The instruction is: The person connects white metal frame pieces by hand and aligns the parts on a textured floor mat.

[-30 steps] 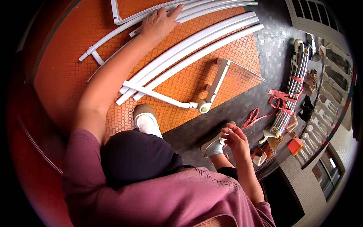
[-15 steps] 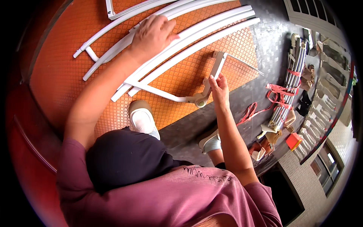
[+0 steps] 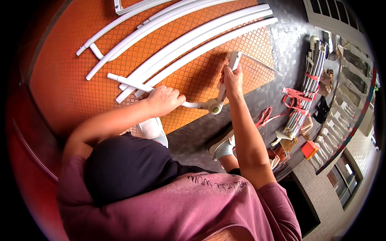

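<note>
A white tube piece (image 3: 124,81) lies on an orange patterned mat (image 3: 56,84) and bends into a round white joint (image 3: 215,106). My left hand (image 3: 163,100) is closed around this tube near its bend. From the joint a white flat bar (image 3: 231,66) runs up and away. My right hand (image 3: 232,78) grips that bar just above the joint. Several long curved white tubes (image 3: 193,40) lie side by side on the mat beyond both hands.
My two white shoes (image 3: 155,129) (image 3: 222,145) rest at the mat's near edge on a dark floor (image 3: 277,48). A bundle of metal rods tied with red strap (image 3: 303,98) lies to the right, with red cord (image 3: 263,116), a small orange box (image 3: 309,149) and white balusters (image 3: 341,104).
My left hand came back from the far curved tubes and took hold of the bent tube. My right hand rose from near my shoe and gripped the flat bar.
</note>
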`<action>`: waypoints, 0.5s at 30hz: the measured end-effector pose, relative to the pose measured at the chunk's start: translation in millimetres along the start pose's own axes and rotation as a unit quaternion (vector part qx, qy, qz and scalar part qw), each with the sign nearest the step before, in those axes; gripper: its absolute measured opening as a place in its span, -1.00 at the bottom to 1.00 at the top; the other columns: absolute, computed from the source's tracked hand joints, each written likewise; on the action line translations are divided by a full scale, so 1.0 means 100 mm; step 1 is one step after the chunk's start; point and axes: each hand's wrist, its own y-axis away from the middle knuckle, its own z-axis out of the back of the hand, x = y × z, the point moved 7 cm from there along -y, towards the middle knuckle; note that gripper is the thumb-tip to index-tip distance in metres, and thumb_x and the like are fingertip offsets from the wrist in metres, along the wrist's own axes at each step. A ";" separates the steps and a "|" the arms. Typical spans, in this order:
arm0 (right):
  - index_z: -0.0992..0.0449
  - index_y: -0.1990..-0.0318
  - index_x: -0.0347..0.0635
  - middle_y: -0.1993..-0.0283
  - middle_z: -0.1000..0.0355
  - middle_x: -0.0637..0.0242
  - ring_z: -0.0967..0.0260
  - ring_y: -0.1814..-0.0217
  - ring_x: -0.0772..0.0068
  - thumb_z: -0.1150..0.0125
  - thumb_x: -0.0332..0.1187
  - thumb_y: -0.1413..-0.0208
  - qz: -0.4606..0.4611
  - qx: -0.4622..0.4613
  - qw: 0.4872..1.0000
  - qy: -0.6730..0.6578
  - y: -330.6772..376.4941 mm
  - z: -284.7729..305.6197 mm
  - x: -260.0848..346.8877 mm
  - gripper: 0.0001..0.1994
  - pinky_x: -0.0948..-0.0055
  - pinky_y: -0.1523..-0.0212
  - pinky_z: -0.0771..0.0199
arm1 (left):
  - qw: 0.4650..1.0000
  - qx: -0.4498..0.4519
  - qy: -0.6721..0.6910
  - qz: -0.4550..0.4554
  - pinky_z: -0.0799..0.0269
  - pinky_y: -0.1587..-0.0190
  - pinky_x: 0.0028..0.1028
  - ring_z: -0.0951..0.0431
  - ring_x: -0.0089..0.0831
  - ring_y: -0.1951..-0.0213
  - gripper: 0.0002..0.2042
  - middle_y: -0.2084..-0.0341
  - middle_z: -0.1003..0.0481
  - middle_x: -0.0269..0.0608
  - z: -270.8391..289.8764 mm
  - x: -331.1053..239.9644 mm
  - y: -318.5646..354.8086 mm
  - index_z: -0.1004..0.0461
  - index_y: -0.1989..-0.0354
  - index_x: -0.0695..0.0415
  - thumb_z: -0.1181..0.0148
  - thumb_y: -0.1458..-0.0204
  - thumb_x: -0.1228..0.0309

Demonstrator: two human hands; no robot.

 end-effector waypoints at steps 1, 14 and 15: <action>-0.25 0.25 -0.18 0.57 -0.25 0.41 -0.14 0.67 0.62 0.03 -0.48 -0.05 0.000 -0.006 1.000 0.008 0.01 0.00 0.03 -0.89 0.57 0.67 -0.23 | 1.000 -0.006 0.003 0.008 -0.32 0.46 -0.36 -0.45 -0.36 0.50 -0.94 0.60 -0.34 -0.33 0.11 -0.02 0.01 -0.37 0.42 0.06 0.02 0.07 0.42; -0.22 0.29 -0.13 0.60 -0.21 0.39 -0.13 0.70 0.60 0.03 -0.49 -0.04 -0.008 -0.009 0.994 -0.111 -0.12 -0.19 0.06 -0.90 0.56 0.70 -0.20 | 0.965 -0.244 0.017 0.097 -0.41 0.18 -0.46 -0.42 -0.40 0.29 -0.77 0.41 -0.39 -0.25 1.45 0.80 -0.42 -0.46 0.34 0.15 -0.25 0.09 0.27; -0.22 0.29 -0.12 0.59 -0.21 0.39 -0.13 0.69 0.60 0.02 -0.49 -0.05 -0.011 -0.007 0.991 -0.136 -0.13 -0.18 0.03 -0.89 0.56 0.70 -0.21 | 0.942 -0.306 -0.052 0.130 -0.41 0.15 -0.43 -0.43 -0.35 0.25 -0.74 0.35 -0.41 -0.23 1.76 0.94 -0.44 -0.45 0.27 0.17 -0.24 0.07 0.28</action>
